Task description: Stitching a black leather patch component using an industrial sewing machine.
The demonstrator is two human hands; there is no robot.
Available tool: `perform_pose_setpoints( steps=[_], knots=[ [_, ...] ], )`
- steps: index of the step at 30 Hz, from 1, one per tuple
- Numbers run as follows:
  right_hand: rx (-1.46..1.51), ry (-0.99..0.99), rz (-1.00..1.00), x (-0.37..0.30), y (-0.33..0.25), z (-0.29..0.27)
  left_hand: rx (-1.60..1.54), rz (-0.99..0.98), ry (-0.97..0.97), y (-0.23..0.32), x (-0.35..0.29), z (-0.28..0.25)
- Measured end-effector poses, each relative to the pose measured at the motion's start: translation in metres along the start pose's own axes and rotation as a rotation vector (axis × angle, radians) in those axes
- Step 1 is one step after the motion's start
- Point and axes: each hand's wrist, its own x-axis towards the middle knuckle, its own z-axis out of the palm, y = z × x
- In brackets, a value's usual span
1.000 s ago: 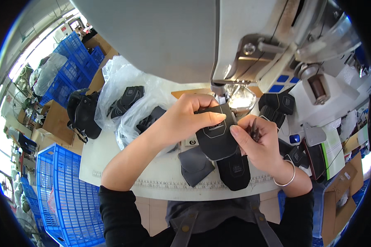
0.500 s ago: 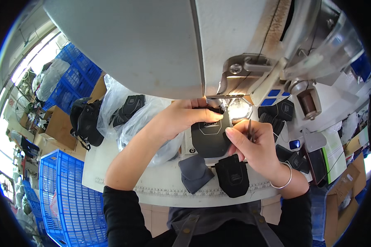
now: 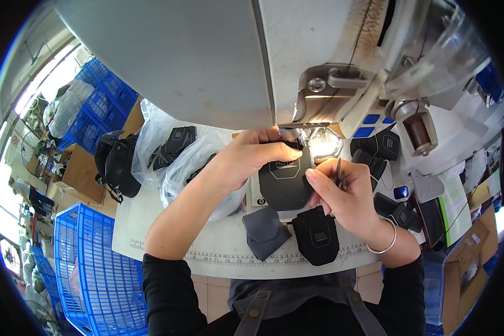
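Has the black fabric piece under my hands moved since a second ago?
Yes. The black fabric piece has slid away from the table's ruler edge toward the sewing machine head, guided by the left hand.

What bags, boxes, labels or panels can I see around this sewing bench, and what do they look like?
Plastic bags: clear, crumpled, left of hands, holding black pieces.
Cardboard box: brown, far left.
Crate: blue lattice, lower left.
Button panel: blue squares on machine.
Black piece: pale printed label, under left hand.
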Motion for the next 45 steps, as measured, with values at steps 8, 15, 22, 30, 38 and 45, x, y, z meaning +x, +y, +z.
perform_pose_setpoints(
  steps=[8, 15, 22, 30, 38, 45],
  knots=[
    [-0.03, 0.013, -0.028, 0.001, 0.002, -0.001, 0.007, -0.045, 0.124, 0.002, -0.001, 0.002],
    [0.0, 0.007, 0.009, 0.001, -0.001, 0.0, 0.008, -0.034, 0.103, 0.004, 0.0, -0.001],
    [0.005, -0.026, -0.006, 0.0, 0.001, -0.002, 0.041, 0.016, 0.026, 0.001, 0.001, -0.003],
    [-0.007, -0.004, -0.001, 0.001, 0.001, 0.0, 0.065, -0.017, 0.055, 0.002, 0.001, -0.005],
    [-0.021, 0.026, -0.024, 0.0, 0.0, 0.002, 0.037, -0.049, 0.078, 0.001, 0.002, -0.008],
    [-0.002, 0.042, 0.003, 0.001, 0.001, 0.001, -0.22, -0.093, 0.075, -0.02, -0.013, 0.0]
  ],
)
